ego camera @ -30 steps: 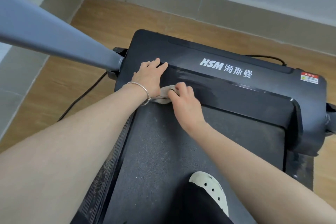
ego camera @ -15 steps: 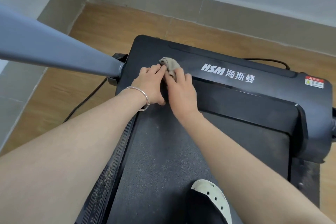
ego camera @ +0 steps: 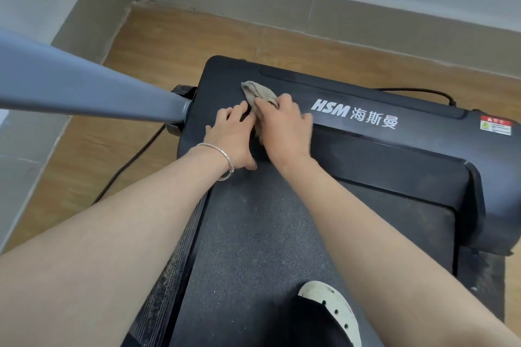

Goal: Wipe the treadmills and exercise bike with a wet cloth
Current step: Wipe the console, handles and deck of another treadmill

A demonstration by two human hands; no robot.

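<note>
Right hand (ego camera: 282,127): fingers curled over the cloth (ego camera: 258,93), clamped on its near half and pressing it down on the hood (ego camera: 394,149). Left hand (ego camera: 229,135): fingers fairly straight and flat on the hood just beside the cloth, fingertips at its edge; whether they pinch any fabric cannot be told

Largest to smallest:
- Treadmill (ego camera: 253,248): black, person's shoe (ego camera: 332,310) on the belt. Heavy and rigid by the look of it; should take firm pressure without shifting
- Post (ego camera: 84,93): grey, runs in from the left to the hood's left side
- Hood: smooth plastic with white lettering, probably slick once wet
- Cloth: beige, crumpled, on the hood's left part, far end poking out beyond the fingers. Judged light, soft and limp; will bunch under a push, so best held with a bundle under the palm
- Bangle (ego camera: 222,160): on the left wrist
</note>
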